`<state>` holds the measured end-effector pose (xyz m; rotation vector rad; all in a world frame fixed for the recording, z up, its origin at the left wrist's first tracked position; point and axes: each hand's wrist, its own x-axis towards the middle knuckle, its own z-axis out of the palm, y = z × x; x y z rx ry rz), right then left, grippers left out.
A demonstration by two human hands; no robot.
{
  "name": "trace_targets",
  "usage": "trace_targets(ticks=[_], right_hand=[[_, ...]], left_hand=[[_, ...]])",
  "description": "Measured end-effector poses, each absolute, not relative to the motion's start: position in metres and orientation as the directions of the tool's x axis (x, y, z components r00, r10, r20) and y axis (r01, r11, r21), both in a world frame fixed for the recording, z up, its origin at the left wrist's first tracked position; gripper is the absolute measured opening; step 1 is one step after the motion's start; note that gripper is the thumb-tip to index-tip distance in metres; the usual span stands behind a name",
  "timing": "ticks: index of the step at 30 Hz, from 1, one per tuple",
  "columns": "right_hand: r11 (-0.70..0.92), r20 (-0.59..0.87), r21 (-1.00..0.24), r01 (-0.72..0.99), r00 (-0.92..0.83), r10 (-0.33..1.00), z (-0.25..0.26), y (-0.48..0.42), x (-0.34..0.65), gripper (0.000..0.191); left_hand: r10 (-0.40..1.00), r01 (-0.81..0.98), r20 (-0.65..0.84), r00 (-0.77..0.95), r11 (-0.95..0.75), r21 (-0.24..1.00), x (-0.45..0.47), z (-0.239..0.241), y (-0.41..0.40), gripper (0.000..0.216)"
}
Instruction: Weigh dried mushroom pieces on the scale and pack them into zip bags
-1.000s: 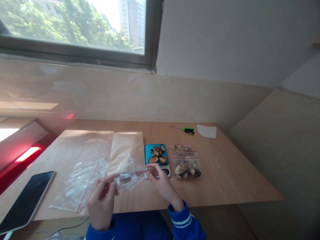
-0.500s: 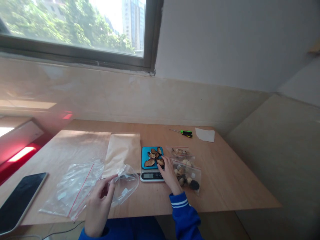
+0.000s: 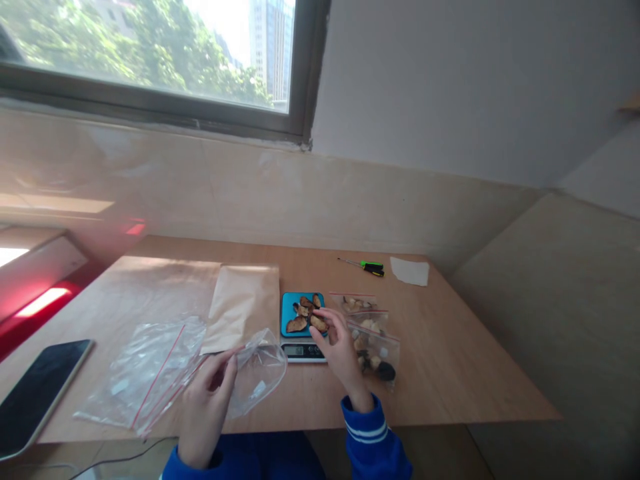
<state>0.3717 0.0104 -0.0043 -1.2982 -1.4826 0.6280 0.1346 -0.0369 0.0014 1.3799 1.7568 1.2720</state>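
My left hand (image 3: 207, 397) pinches the rim of a clear zip bag (image 3: 260, 370), holding its mouth open just above the table. My right hand (image 3: 337, 347) reaches over the small scale (image 3: 300, 350) with a blue pan, its fingertips closing on a brown dried slice (image 3: 319, 322) among several slices there. Two filled zip bags (image 3: 373, 340) with mixed dried pieces lie right of the scale, partly behind my right hand.
A stack of empty clear zip bags (image 3: 145, 370) lies at the left on brown paper (image 3: 150, 290). A brown paper envelope (image 3: 243, 307) lies beside the scale. A phone (image 3: 35, 393) rests at the left edge. A green screwdriver (image 3: 367, 266) and white paper scrap (image 3: 410, 271) lie at the back.
My right hand let go of the clear bag and moved to the scale pan, onto the slices. My left hand keeps the bag, whose mouth now gapes open.
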Motion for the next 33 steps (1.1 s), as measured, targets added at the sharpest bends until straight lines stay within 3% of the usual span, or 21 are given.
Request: trace_targets(ticks=[3,8,13,17,28,33], right_hand=[[0.287,0.267,-0.927,0.241,-0.111,0.957,0.029,-0.013,0.345,0.027],[0.329,0.240,-0.871,0.365,-0.268,0.933,0.043,-0.032,0.315,0.043],[0.277,0.311,-0.750,0.601,-0.049,0.949,0.006,0.013,0.334,0.033],[0.118,0.239,-0.662,0.740,0.059,0.969,-0.027,0.062,0.353,0.042],[0.118,0.293,-0.808,0.577,0.220,0.930,-0.047,0.095,0.370,0.012],[0.150,0.290,-0.889,0.432,0.281,0.915,-0.030,0.086,0.376,0.017]], left_hand=[[0.937,0.362,0.085,-0.339,0.047,0.931,0.142,0.003,-0.036,0.045],[0.937,0.272,0.021,-0.349,0.080,0.959,0.151,0.011,-0.037,0.054],[0.934,0.250,0.010,-0.358,0.085,0.965,0.145,0.010,-0.037,0.058],[0.935,0.264,0.016,-0.354,0.084,0.961,0.141,0.010,-0.038,0.057],[0.946,0.218,-0.064,-0.316,0.139,0.966,0.145,0.015,-0.034,0.059],[0.950,0.203,-0.056,-0.308,0.123,0.972,0.149,0.011,-0.027,0.058]])
